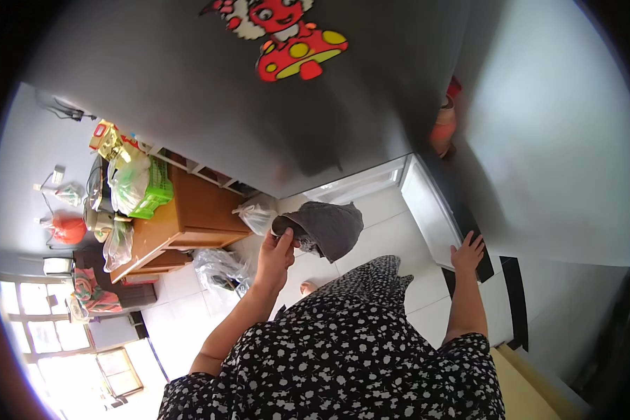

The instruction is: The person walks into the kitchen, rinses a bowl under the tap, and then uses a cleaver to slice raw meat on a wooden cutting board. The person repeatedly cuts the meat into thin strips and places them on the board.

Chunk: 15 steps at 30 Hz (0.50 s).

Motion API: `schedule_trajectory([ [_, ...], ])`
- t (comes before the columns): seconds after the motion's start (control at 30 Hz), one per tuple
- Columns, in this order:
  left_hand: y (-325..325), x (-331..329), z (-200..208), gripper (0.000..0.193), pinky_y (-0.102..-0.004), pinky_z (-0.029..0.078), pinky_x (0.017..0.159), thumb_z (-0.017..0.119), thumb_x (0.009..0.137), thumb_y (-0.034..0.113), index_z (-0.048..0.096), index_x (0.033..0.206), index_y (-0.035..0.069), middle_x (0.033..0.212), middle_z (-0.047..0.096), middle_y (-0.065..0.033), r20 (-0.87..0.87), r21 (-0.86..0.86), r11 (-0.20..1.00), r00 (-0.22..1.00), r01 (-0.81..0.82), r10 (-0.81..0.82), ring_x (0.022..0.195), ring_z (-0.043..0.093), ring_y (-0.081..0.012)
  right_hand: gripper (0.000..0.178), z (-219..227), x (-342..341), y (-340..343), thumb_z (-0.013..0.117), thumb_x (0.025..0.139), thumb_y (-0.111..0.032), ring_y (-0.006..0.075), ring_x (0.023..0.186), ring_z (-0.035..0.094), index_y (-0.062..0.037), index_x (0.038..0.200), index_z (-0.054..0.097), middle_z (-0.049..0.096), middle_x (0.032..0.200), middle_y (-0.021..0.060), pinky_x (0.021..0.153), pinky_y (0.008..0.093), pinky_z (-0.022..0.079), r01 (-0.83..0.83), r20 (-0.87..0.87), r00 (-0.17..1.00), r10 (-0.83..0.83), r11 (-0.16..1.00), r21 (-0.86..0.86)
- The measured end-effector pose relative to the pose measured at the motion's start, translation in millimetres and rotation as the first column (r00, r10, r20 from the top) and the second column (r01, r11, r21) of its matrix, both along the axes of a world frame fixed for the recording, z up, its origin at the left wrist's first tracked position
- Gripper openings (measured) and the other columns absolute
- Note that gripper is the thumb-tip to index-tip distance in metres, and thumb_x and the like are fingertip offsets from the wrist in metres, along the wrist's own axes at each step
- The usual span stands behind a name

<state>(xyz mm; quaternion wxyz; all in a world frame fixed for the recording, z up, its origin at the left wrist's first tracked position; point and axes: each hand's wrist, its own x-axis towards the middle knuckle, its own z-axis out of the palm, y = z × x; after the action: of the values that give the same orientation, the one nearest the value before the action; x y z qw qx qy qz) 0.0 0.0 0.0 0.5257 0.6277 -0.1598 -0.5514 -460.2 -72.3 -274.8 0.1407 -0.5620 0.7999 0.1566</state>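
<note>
My left hand [278,260] is closed around one end of a dark grey cloth [332,229], which hangs bunched in front of me above the tiled floor. To the right, my right hand [467,253] lies with fingers spread on the dark outer edge of an open lower fridge door [430,206]. The white inner side of that door shows. Above it rises the tall dark grey fridge front [273,133], carrying a red cartoon mushroom sticker [301,52].
At left stands a wooden cabinet [199,210] topped with a green basket [154,192] and several bags. Clear plastic bags [220,269] lie on the floor beside it. A pale wall [560,175] closes off the right. Windows [56,343] are at the lower left.
</note>
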Motion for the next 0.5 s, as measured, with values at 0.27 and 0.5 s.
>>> schedule_trajectory([
  [0.27,52,53,-25,0.013,-0.0202,0.026,0.042,0.062,0.1,0.021,0.054,0.1,0.01,0.078,0.06,-0.0037,-0.061,0.067,0.982,0.981,-0.177,0.181,0.047,0.035,-0.0031,0.076,-1,40,-9,0.065,0.092,-0.041,0.0427,0.145,0.027,-0.0034,0.151,0.035,0.026,0.158,0.0267,0.117,0.0483,0.03,-0.035,0.225,0.97,0.088,0.972,-0.233],
  [0.5,48,66,-48,0.013,-0.0214,0.026,0.042,0.061,0.1,0.021,0.054,0.103,0.01,0.079,0.06,-0.0033,-0.095,0.104,0.974,0.973,-0.2,0.21,0.047,0.036,-0.004,0.09,-31,263,-85,0.046,0.096,-0.066,0.0316,0.152,0.017,-0.0127,0.16,0.012,0.008,0.167,0.0107,0.119,0.0482,0.024,0.421,0.778,-0.401,-0.483,0.657,0.625],
])
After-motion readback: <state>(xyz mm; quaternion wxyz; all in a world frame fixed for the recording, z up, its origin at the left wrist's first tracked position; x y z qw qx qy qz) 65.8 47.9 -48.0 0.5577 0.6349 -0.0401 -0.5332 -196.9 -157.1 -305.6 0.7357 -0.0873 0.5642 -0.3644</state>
